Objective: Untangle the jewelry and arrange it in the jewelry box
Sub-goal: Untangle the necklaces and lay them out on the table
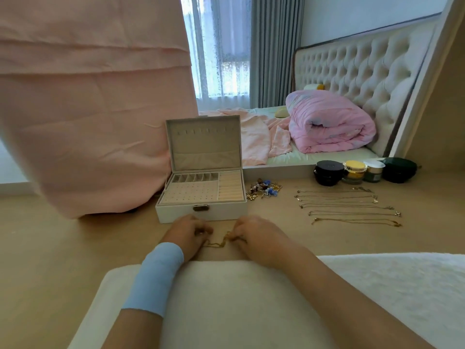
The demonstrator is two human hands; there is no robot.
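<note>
Pinching a tangled gold chain on the floor just before the open jewelry box, the left hand and right hand each curl their fingers tight on it. Easing the strands apart gently, rather than tugging, probably loosens the knot best; then it can join the straightened necklaces lying to the right.

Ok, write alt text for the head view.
A person's left hand and right hand pinch a tangled gold chain in front of an open white jewelry box. Straightened necklaces lie in rows to its right.
</note>
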